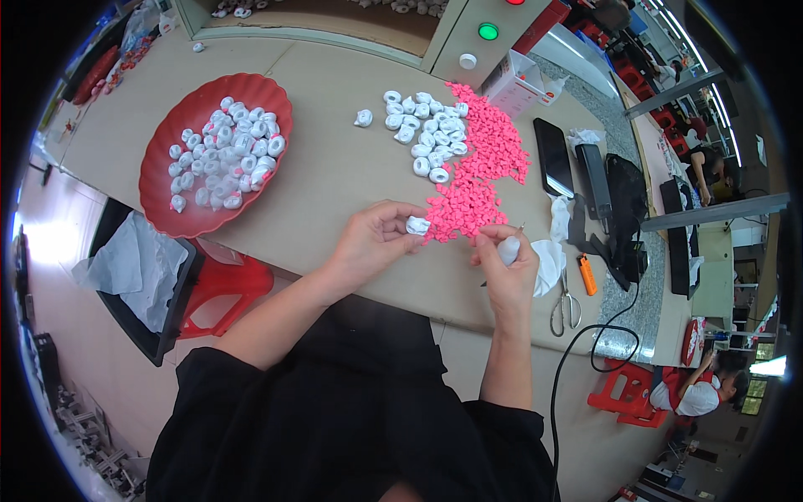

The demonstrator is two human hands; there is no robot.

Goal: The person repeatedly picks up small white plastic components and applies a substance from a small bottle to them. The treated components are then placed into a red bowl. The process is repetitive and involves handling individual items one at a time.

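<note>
My left hand (376,238) pinches a small white moulded piece (417,225) between thumb and fingertips. A small white squeeze bottle (508,249) is in my right hand (507,272), its thin tip pointing up and away. Just beyond both hands spreads a pile of tiny pink pieces (473,197); the left fingertips are at its near left edge. Left of the pile's far part sits a cluster of white pieces (427,132) with round openings. One white piece (363,118) lies apart. Whether my right fingers also hold a pink piece I cannot make out.
At the left, a red scalloped bowl (159,142) holds many white pieces, some with pink bits. To the right lie a phone (553,157), scissors (565,308), an orange cutter (587,274), tissues and a black cable. A box (514,84) stands behind. Other people sit farther right.
</note>
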